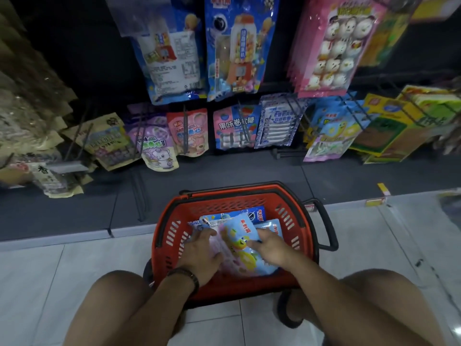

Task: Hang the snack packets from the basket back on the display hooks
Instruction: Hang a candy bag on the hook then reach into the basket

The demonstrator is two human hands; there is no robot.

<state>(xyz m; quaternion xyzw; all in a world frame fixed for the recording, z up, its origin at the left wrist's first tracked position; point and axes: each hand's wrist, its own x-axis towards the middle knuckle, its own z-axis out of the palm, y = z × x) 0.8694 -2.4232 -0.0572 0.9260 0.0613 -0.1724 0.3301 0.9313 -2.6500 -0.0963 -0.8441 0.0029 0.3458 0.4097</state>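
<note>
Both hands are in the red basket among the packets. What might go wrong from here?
1. Packets overlap in the red plastic basket: lifting the light blue packet with a yellow cartoon, touched by the right hand, may drag the pink packet under the left hand.
2. The dark metal hooks are crowded with tilted packets; the similar hanging light blue packets are off right, so mis-hanging seems possible.

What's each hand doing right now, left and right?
Left hand: open, fingers spread on the pink packet in the basket.
Right hand: fingertips on the light-blue packet; grip cannot be told.
</note>
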